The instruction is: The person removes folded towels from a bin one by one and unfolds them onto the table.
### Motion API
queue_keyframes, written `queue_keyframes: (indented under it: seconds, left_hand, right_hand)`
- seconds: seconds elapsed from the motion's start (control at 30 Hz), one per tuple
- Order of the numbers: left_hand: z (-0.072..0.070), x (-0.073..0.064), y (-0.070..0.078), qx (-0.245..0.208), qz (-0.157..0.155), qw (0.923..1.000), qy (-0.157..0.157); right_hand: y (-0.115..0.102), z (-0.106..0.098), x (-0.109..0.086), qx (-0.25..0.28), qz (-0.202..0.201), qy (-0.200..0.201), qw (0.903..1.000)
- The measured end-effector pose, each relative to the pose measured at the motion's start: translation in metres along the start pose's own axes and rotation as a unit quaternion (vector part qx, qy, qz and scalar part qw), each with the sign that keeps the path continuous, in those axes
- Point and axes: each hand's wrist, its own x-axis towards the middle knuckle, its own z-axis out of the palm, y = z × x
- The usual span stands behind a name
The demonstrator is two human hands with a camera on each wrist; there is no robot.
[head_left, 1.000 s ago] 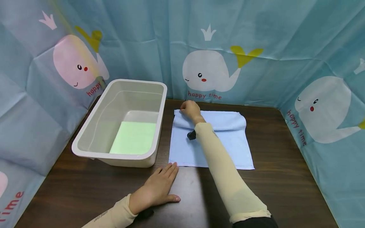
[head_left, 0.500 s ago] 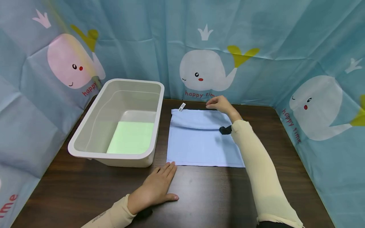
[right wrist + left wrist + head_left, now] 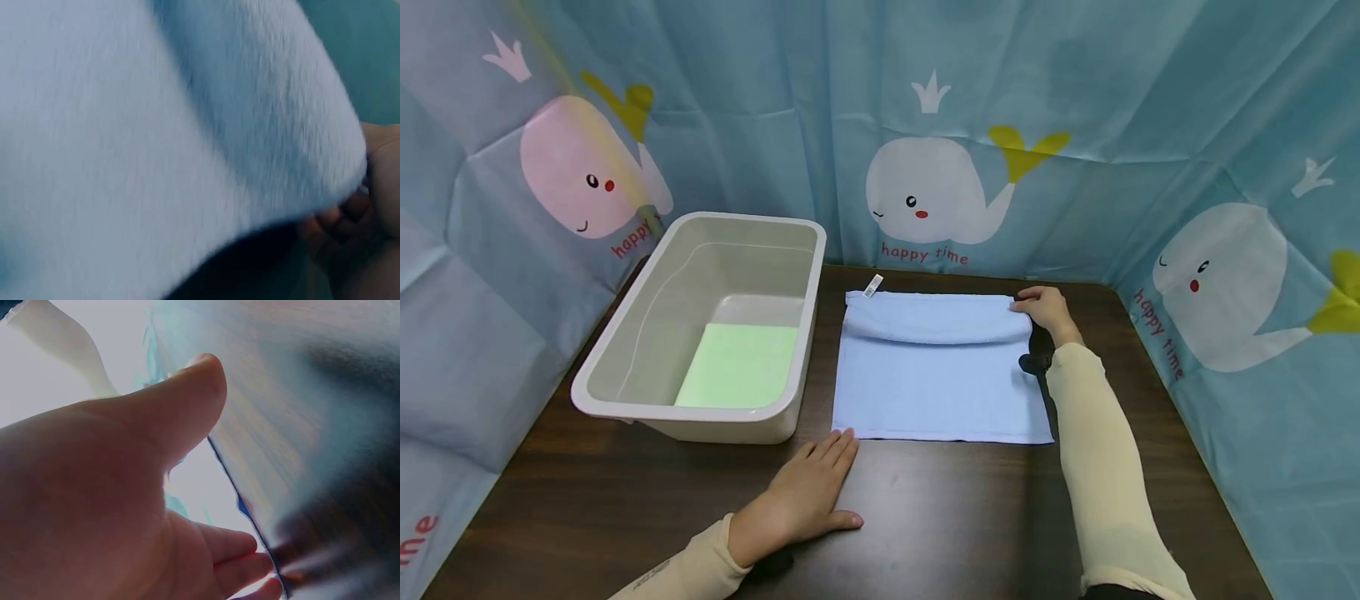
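A light blue towel (image 3: 940,383) lies spread on the table, with a raised fold across its far part and a small white label (image 3: 872,286) at its far left corner. My right hand (image 3: 1051,313) pinches the far right corner of the towel; the right wrist view shows the fuzzy cloth close up, its edge by the thumb and curled fingers (image 3: 334,225). My left hand (image 3: 808,492) rests flat on the table, fingertips at the towel's near left corner, thumb spread out. The left wrist view shows its thumb and fingertips, with the towel overexposed to white.
Left of the towel stands a grey-white plastic tub (image 3: 805,333), with a flat pale green piece (image 3: 737,367) on its floor. The dark wooden table (image 3: 925,517) reaches back to a blue curtain (image 3: 760,117) printed with whales, which also runs along both sides.
My right hand has moved right along the towel's far edge, from the far left corner to the far right one. The label has come into sight. My left hand stays on the table.
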Motion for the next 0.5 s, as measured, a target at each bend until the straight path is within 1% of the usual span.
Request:
queue_keyframes:
  seconds: [0.07,0.17,0.23,0.37,0.43,0.5]
  left_hand:
    - [0.001,0.000,0.000,-0.001,-0.002,1.0000,-0.002]
    - [0.002,0.000,-0.001,-0.004,-0.003,1.0000,-0.001]
    - [0.003,0.000,0.000,-0.006,-0.003,1.0000,0.000]
    - [0.003,0.001,0.000,-0.001,-0.001,1.0000,0.001]
    - [0.002,0.001,0.001,0.006,-0.002,1.0000,0.000]
    - [0.001,0.001,0.001,0.009,-0.005,0.9999,-0.002]
  right_hand:
    - [-0.004,0.005,0.002,0.006,0.007,-0.002,1.0000]
    - [-0.011,0.010,0.005,0.009,0.012,0.017,0.9997]
    - [-0.015,0.012,0.007,0.018,0.023,0.041,0.9987]
    - [-0.017,0.015,0.009,0.040,0.045,0.106,0.9926]
    - [-0.016,0.016,0.009,0.017,0.048,0.128,0.9904]
    - [-0.016,0.018,0.009,-0.023,0.052,0.137,0.9889]
